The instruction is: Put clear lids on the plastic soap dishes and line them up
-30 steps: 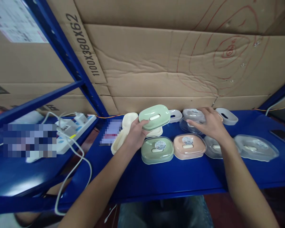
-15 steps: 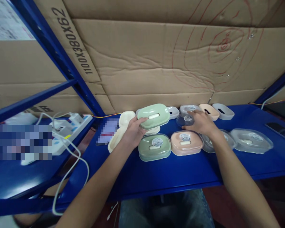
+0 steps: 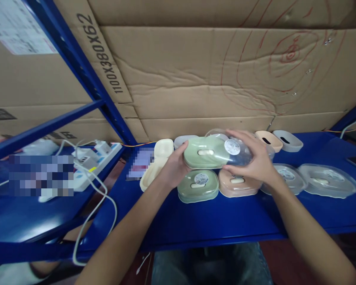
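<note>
Left hand [image 3: 173, 168] clamped on the left end of a pale green oval plastic soap-dish tray [image 3: 203, 152], held above the blue metal shelf [image 3: 213, 219]. Right hand [image 3: 253, 160] clamped on a clear oval plastic lid [image 3: 235, 152] with a round sticker, overlapping the tray's right end.

Step in hand, as judged: fitting lid onto tray. Next move calls for squaring the lid's rim to the tray's rim, then pressing down evenly.

Directly below: a lidded green soap dish [image 3: 198, 186] and a lidded peach soap dish [image 3: 237, 184]. Toward the right edge: two clear lids [image 3: 328, 180]. Along the back edge: cream trays [image 3: 158, 162], a peach tray [image 3: 268, 140], a grey tray [image 3: 287, 141].
</note>
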### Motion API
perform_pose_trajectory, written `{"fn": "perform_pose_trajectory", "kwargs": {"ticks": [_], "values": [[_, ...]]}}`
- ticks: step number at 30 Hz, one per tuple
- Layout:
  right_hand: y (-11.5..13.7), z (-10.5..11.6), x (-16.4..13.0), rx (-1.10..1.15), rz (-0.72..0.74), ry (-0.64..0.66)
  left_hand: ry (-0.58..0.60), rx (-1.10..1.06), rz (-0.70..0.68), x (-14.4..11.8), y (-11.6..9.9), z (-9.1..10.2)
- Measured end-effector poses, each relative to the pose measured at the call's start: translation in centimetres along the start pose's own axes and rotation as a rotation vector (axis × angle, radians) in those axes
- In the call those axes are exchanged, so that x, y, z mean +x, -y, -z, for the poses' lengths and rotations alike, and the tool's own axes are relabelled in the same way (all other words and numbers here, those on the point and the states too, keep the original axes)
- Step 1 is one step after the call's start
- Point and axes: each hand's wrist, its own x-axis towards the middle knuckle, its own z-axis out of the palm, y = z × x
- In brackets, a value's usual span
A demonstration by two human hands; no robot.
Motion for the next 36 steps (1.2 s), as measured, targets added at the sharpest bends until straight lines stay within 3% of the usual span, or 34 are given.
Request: {"fn": "perform_pose_trajectory", "kwargs": {"ticks": [6,12,20,28,31,36], "values": [[0.5,-1.6,-0.3,0.106,0.028,0.106,0.13,0.036,0.097,-0.4,0.6,-0.9],[0.3,-2.2,-0.4,0.124,0.054,0.145,0.159,0.039,0.087,-0.6,1.0,-1.3],[0.1,-2.2,-0.4,0.135,0.043,0.197,0.038,0.09,0.013,-0.8,1.4,-1.2],[0.0,-2.1,-0.3,0.103,0.004,0.211,0.017,0.079,-0.028,-0.9,0.9,-1.6],[-0.6,-2.0,-0.4,0.086,-0.042,0.11,-0.015,0.069,-0.091,-0.9,0.4,-1.4],[-1.9,-1.8,-0.3,-0.023,-0.219,-0.284,-0.095,0.118,-0.246,-0.1,-0.5,0.0]]}}
